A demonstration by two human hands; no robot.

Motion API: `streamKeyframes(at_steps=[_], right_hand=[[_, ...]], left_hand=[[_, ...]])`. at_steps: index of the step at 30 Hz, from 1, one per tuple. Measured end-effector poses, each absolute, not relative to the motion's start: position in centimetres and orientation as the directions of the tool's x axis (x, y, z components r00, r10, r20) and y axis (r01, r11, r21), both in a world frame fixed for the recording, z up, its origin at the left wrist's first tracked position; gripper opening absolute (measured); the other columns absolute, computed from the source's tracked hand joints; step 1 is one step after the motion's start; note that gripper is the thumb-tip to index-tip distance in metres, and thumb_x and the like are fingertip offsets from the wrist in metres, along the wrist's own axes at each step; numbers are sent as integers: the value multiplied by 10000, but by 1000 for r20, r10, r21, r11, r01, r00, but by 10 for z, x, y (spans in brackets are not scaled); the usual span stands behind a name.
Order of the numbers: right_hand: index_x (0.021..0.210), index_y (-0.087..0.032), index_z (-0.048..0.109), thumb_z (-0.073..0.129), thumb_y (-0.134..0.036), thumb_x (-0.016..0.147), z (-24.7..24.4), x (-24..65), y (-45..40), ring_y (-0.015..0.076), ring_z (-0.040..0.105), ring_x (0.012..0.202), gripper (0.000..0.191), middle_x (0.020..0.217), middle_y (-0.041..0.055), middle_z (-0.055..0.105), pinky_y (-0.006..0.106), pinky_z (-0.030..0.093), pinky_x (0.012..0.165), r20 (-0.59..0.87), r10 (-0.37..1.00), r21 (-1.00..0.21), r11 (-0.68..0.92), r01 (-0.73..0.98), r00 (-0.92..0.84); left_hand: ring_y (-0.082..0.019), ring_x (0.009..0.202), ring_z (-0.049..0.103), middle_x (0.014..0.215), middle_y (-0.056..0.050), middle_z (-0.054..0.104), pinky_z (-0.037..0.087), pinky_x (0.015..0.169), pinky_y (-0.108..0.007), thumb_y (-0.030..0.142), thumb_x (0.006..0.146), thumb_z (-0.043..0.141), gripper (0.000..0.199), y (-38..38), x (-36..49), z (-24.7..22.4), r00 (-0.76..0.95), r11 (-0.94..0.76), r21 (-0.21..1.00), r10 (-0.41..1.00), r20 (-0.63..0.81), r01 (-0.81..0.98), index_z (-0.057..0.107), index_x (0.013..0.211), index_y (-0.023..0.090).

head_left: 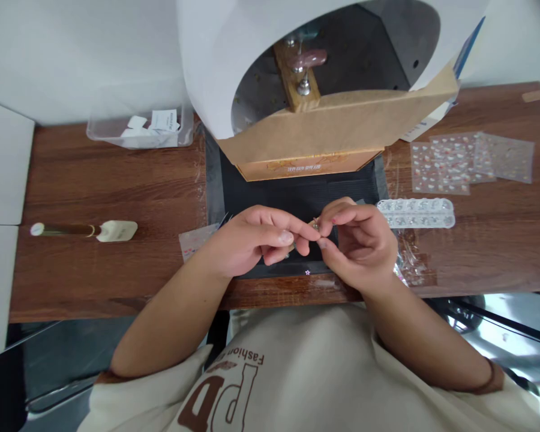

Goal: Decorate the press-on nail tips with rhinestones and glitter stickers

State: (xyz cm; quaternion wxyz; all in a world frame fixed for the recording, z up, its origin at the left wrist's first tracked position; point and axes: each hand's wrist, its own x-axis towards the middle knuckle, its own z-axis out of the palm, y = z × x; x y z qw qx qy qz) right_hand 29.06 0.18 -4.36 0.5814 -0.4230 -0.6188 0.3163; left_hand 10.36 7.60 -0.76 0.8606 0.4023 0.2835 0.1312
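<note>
My left hand (256, 237) is over the black mat (270, 192), its index finger stretched towards my right hand and its thumb and other fingers curled. My right hand (362, 243) has thumb and index finger bent together at the left index fingertip. A tiny shiny piece (315, 225) shows where the fingertips meet, too small to name. Under the left fingers a bit of something else peeks out, mostly hidden. Near the mat's front edge lies a small pink flower decoration (307, 272).
Behind my hands stand an orange box (310, 165) and a white dome (207, 60); a false nail (308, 58) sits on a wooden stand (292, 78). Left are a polish bottle (117, 231) and clear bin (101, 132). Right are a rhinestone case (416, 213) and sticker sheets (461, 161).
</note>
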Motion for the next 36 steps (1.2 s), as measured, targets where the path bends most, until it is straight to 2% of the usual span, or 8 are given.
streamKeyframes(at_steps=[9,15,20,26,32,36], right_hand=[[1072,-256,521,662,-50,757,-47,294,3,160,586,784,402,817,-11,604,361,544,723,495,869,-855,489,173,-11],[968,-251,528,651,-53,747,-39,304,1,178,598,816,321,833,0,602,355,532,719,425,899,-799,426,424,-103],[896,-228,537,624,-21,726,-29,311,8,172,605,779,282,814,4,616,319,515,678,347,885,-618,465,634,-311],[901,-210,549,592,-21,754,-20,310,18,189,611,813,243,830,27,634,337,515,714,229,871,-558,484,675,-435],[938,-209,555,596,-43,780,-19,311,21,200,603,843,233,847,31,648,351,506,745,177,872,-556,471,685,-456],[939,-207,548,597,-39,785,-19,312,21,195,601,858,233,858,29,643,351,503,769,157,875,-560,461,688,-459]], left_hand=[[-50,473,441,752,-62,698,283,465,-221,292,711,652,312,80,101,-1,764,575,818,529,-370,-1,752,934,98],[-44,457,427,741,-42,675,266,448,-220,289,678,648,310,86,98,-1,669,477,879,657,-346,-13,737,920,117],[-46,458,431,740,-46,657,261,442,-223,259,677,627,288,90,97,-2,622,401,916,718,-313,-1,719,906,111],[-49,462,433,770,-39,653,273,422,-211,235,700,601,252,91,94,-5,642,303,953,736,-215,-28,699,917,153],[-74,514,481,787,-40,645,345,450,-210,268,741,586,146,92,91,-5,669,183,983,728,-150,21,688,801,182],[-119,590,567,760,-42,611,356,463,-206,277,747,587,152,92,92,-3,645,147,987,749,-151,60,696,806,188]])
